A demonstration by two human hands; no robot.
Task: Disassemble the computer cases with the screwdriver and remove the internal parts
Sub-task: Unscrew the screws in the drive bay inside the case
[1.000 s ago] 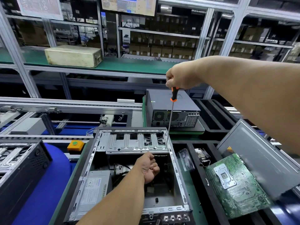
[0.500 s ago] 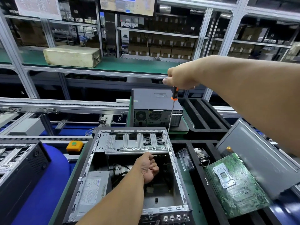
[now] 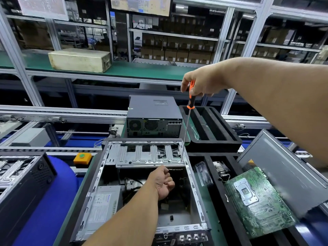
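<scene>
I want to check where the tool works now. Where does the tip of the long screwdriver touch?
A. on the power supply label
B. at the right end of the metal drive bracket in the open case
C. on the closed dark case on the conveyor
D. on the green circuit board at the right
B: the right hand holds the screwdriver upright, and its tip meets the drive bracket at its right end, inside the open case.

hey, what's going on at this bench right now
A person is taking apart an open computer case. The right hand grips an orange-and-black screwdriver, its long shaft reaching down to the right end of the metal drive bracket. The left hand is inside the case just below that bracket. A green motherboard already lies out to the right.
</scene>
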